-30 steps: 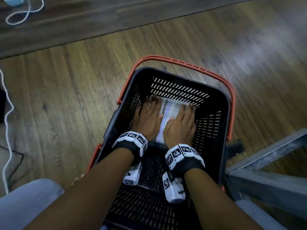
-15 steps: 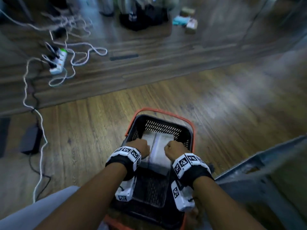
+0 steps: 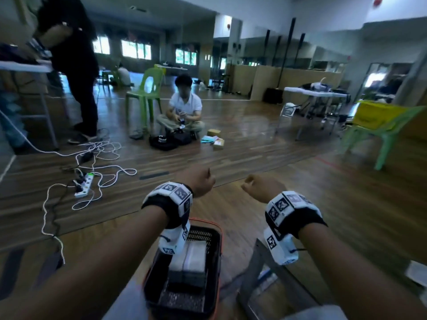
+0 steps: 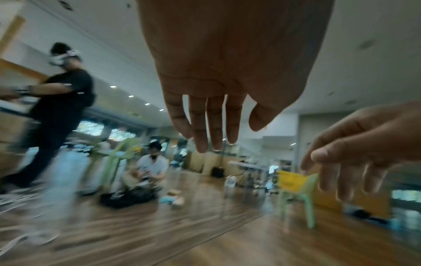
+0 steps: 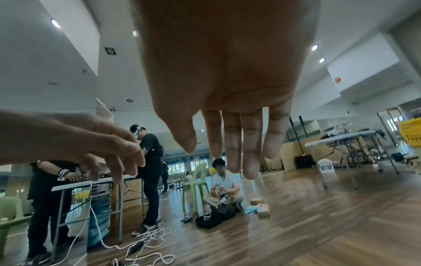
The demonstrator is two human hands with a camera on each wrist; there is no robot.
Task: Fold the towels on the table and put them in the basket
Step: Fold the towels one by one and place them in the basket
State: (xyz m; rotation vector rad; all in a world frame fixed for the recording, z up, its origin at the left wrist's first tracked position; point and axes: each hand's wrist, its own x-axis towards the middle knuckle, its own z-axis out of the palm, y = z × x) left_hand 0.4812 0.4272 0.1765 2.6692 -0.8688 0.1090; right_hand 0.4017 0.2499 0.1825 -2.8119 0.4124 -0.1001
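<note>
A black basket point(image 3: 215, 273) with an orange rim stands on the wooden floor at the bottom of the head view. Folded white towels point(image 3: 191, 255) lie stacked inside it at its far end. My left hand point(image 3: 203, 181) and right hand point(image 3: 256, 184) are raised well above the basket, side by side and apart, touching nothing. In the left wrist view the left hand point(image 4: 205, 129) has relaxed, empty fingers hanging down. The right hand point(image 5: 234, 149) looks the same in the right wrist view. No table towel is in view.
A grey metal table frame point(image 3: 261, 257) stands just right of the basket. A power strip with white cables point(image 3: 84, 188) lies on the floor to the left. A person sits on the floor point(image 3: 184, 112) ahead and another stands at far left point(image 3: 76, 65). Green chairs point(image 3: 147, 88) and white tables point(image 3: 316, 93) stand beyond.
Both hands have let go of the towels, come up out of the basket and risen above it. The head view has tilted up from the basket to the room.
</note>
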